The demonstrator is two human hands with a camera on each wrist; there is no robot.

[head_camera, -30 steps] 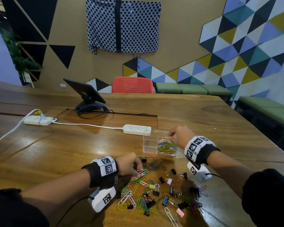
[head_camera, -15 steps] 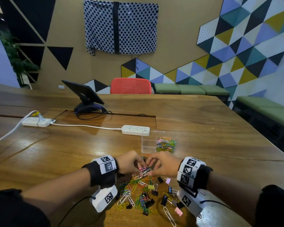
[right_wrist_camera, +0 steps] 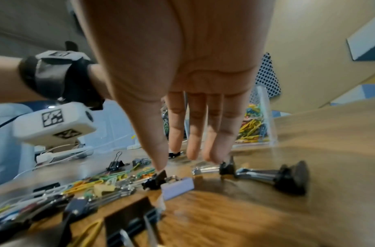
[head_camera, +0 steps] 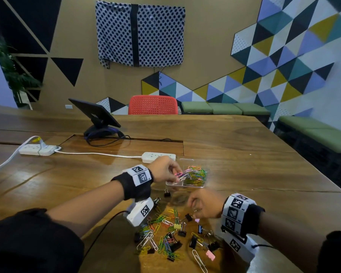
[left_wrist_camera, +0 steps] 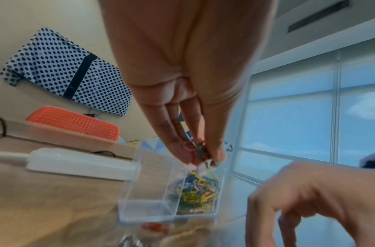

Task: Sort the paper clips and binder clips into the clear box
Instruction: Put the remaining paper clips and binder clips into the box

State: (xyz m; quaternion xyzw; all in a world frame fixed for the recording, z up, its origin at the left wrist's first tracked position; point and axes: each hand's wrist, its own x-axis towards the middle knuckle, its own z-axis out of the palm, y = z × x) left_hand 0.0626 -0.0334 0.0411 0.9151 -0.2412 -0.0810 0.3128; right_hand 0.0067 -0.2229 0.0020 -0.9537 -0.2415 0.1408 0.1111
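Note:
My left hand [head_camera: 176, 177] hovers over the clear box [head_camera: 193, 186] and pinches a few paper clips [left_wrist_camera: 200, 150], one pink and one dark, between thumb and fingertips. In the left wrist view the box [left_wrist_camera: 144, 212] has a bare left compartment, while its right one holds a heap of coloured paper clips [left_wrist_camera: 195, 188]. My right hand [head_camera: 195, 210] is nearer me, over the loose pile of paper clips and binder clips [head_camera: 165, 237]. Its fingers [right_wrist_camera: 192, 150] point straight down, tips close to a black binder clip [right_wrist_camera: 156, 179] and a lavender one [right_wrist_camera: 178, 185], holding nothing.
A white power strip [head_camera: 158, 156] lies just behind the box, with a second one [head_camera: 36, 149] far left, joined by a cable. A tablet on a stand [head_camera: 96, 115] and a red chair [head_camera: 153, 105] are at the back. The table's right edge [head_camera: 303, 174] runs diagonally.
My left hand has lifted from the pile to the box with clips pinched. My right hand left the box and came down to the pile, where it now stays with straightened fingers.

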